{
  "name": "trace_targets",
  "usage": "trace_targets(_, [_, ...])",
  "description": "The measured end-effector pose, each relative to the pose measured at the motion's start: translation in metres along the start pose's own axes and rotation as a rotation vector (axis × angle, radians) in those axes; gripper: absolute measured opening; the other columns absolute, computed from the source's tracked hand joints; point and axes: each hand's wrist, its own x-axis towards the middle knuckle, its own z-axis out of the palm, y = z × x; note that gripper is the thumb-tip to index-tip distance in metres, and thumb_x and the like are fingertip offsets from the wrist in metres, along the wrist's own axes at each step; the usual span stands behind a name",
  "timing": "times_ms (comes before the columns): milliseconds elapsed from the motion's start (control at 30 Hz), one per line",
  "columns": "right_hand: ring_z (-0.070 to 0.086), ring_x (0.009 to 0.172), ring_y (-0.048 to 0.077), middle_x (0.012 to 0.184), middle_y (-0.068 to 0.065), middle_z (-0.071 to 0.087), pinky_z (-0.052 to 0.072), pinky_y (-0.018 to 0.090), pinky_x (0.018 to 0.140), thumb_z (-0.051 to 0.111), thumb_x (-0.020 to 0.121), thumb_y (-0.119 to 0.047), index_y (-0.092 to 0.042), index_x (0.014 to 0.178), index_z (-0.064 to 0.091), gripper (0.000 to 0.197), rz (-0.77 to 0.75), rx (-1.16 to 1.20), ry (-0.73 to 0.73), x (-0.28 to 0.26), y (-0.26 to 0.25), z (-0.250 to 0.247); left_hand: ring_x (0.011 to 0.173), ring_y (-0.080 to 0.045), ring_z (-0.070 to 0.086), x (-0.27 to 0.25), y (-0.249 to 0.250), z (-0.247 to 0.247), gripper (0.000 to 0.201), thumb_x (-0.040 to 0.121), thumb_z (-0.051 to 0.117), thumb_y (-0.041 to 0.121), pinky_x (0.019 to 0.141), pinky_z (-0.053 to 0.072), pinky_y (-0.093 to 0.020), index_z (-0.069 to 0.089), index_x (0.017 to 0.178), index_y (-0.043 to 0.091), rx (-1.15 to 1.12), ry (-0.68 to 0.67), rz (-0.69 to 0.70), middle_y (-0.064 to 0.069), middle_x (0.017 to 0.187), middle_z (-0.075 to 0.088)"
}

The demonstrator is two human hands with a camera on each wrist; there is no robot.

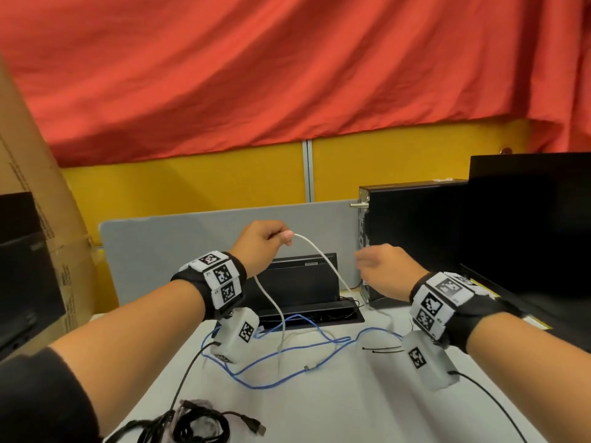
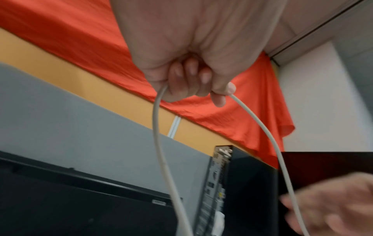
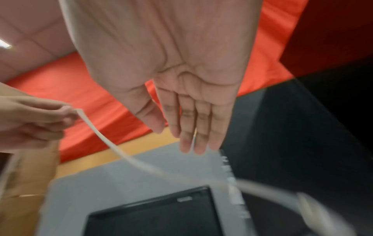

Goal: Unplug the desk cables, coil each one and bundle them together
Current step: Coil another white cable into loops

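L hand [image 1: 260, 239] is gripping white cable [image 1: 323, 260]; R hand [image 1: 380, 266] is hovering open, empty. Cable's risking snagging blue cable [image 1: 287, 350] on counter [image 1: 335, 410].

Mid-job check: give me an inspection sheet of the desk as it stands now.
Surface: white desk, floor box open at the back.
Job's things: white cable lifted; blue cable loose on desk; black cable bundle at near edge.
Clutter: black zip ties.
Grippers: left hand grips the white cable; right hand flat, holding nothing.
Cables: wrist camera leads.
Surroundings: red curtain, grey divider, computer tower, cardboard box.
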Motion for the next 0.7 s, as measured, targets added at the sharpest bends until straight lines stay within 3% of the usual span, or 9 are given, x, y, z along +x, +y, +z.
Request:
trace_targets(100, [0.06, 0.112, 0.015, 0.119, 0.001, 0.066, 0.045, 0.028, 0.094, 0.059, 0.091, -0.02, -0.019, 0.134, 0.053, 0.043, -0.089, 0.352, 0.032, -0.002, -0.039, 0.002, 0.044, 0.0, 0.037, -0.002, 0.023, 0.02, 0.025, 0.097, 0.056, 0.025, 0.046, 0.031, -0.011, 0.066, 0.074, 0.023, -0.023, -0.071, 0.083, 0.012, 0.05, 0.042])
trace_targets(200, [0.063, 0.076, 0.016, 0.083, 0.003, 0.068, 0.053, 0.031, 0.076, 0.061, 0.092, -0.026, -0.016, 0.116, 0.064, 0.026, -0.061, 0.556, 0.006, -0.006, -0.062, -0.003, 0.053, -0.006, 0.039, -0.004, 0.037, 0.032, 0.024, 0.095, 0.058, 0.02, 0.054, 0.034, -0.021, 0.069, 0.074, 0.024, -0.045, -0.093, 0.152, 0.005, 0.055, 0.049])
trace_targets(233, [0.063, 0.074, 0.015, 0.08, 0.001, 0.068, 0.051, 0.029, 0.072, 0.06, 0.093, -0.029, -0.015, 0.109, 0.069, 0.023, -0.068, 0.544, 0.027, -0.007, -0.062, -0.005, 0.054, -0.009, 0.04, -0.004, 0.039, 0.033, 0.024, 0.095, 0.058, 0.019, 0.055, 0.035, -0.024, 0.069, 0.074, 0.023, -0.054, -0.091, 0.156, 0.001, 0.057, 0.05])
trace_targets(300, [0.066, 0.089, 0.01, 0.089, -0.002, 0.073, 0.051, 0.026, 0.078, 0.065, 0.09, -0.034, -0.018, 0.1, 0.075, 0.022, -0.105, 0.472, 0.081, -0.009, -0.055, -0.008, 0.054, -0.009, 0.041, -0.004, 0.04, 0.033, 0.023, 0.094, 0.059, 0.022, 0.055, 0.036, -0.023, 0.07, 0.074, 0.026, -0.072, -0.128, 0.156, 0.0, 0.058, 0.052])
trace_targets(400, [0.065, 0.083, 0.007, 0.08, -0.007, 0.073, 0.052, 0.026, 0.078, 0.073, 0.08, -0.041, -0.021, 0.086, 0.079, 0.021, -0.102, 0.367, 0.196, -0.014, -0.041, -0.009, 0.048, -0.002, 0.039, -0.004, 0.036, 0.032, 0.022, 0.094, 0.06, 0.029, 0.049, 0.032, -0.011, 0.069, 0.074, 0.031, -0.048, -0.208, 0.135, 0.014, 0.05, 0.049])
trace_targets(567, [0.063, 0.083, 0.01, 0.078, -0.008, 0.069, 0.048, 0.027, 0.077, 0.072, 0.083, -0.034, -0.023, 0.075, 0.076, 0.014, 0.09, 0.318, 0.483, -0.016, 0.012, -0.02, 0.044, -0.001, 0.037, -0.003, 0.002, 0.013, 0.027, 0.096, 0.056, 0.031, 0.047, 0.029, -0.012, 0.07, 0.075, 0.021, 0.073, -0.167, -0.024, 0.012, 0.048, 0.044])
trace_targets(700, [0.062, 0.079, 0.016, 0.079, -0.001, 0.07, 0.044, 0.026, 0.071, 0.07, 0.084, -0.032, -0.025, 0.069, 0.071, 0.017, 0.258, 0.225, 0.623, -0.025, 0.056, -0.023, 0.052, -0.007, 0.04, -0.008, -0.025, -0.005, 0.027, 0.096, 0.056, 0.029, 0.052, 0.03, -0.021, 0.071, 0.076, 0.018, 0.142, -0.094, -0.114, 0.009, 0.054, 0.046])
